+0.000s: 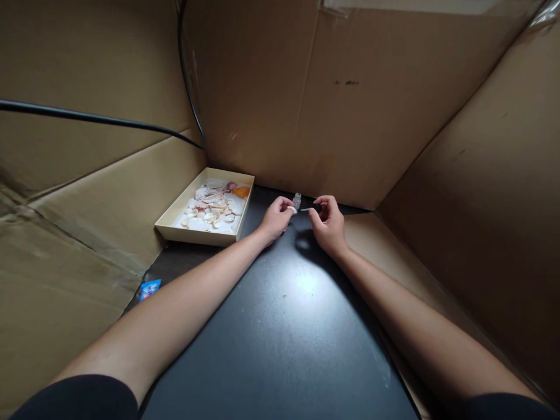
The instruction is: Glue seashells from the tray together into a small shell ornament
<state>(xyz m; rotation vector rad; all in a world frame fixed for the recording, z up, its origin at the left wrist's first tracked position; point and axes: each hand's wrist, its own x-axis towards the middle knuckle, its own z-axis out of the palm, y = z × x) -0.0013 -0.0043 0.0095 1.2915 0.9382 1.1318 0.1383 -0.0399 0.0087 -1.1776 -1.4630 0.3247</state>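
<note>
Toward twelve o'clock on the counter (280, 326), the left hand (275, 220) pinches a small white piece (293, 209) between its fingers. The right hand (330, 228), fingers curled, grips a thin stick (305, 209) pointing to nine o'clock, near the piece. Both forearms (196, 286) reach forward; a small clear bottle (297, 200) stands between the hands.

Tabletop (262, 361): dark, smooth, semi-gloss, throws back a bright glare patch; few specks
Walls (371, 128): brown cardboard, matt, creased
Corner tape (545, 14): clear plastic look, shiny, wrinkled
Cable (87, 115): black plastic or rubber sheath, smooth, slight sheen
Tray (200, 237): board-like, smooth, low sheen; exact material unclear
Shells (214, 217): hard, pale, mostly smooth
Packet (150, 289): blue film, glossy, crinkled
Bottle (297, 201): transparent, shiny; glass or plastic, can't tell
Sleeve (81, 398): black cloth, matt
</note>
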